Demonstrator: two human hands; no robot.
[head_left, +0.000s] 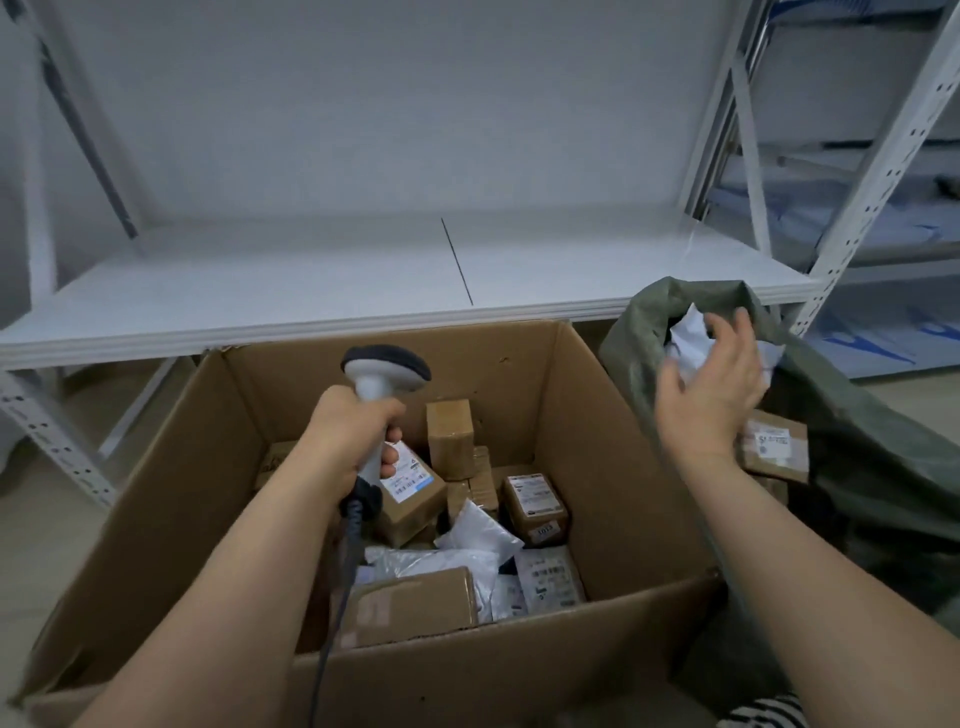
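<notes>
Your left hand (358, 436) grips the grey-and-white barcode scanner (384, 371) over the brown cardboard box (597, 415). At two o'clock your empty, spread right hand (711, 395) hovers by the crumpled white mailer (688, 335) inside the olive sack (857, 431): likely light, slippery; pinch a fold.

Both bare forearms stretch forward, well apart. The left hand (358, 439) makes a fist, fingers and thumb wrapped round the handle of a scanner (384, 370). The right hand (711, 387) is lifted higher, fingers loosely spread, holding nothing.
</notes>
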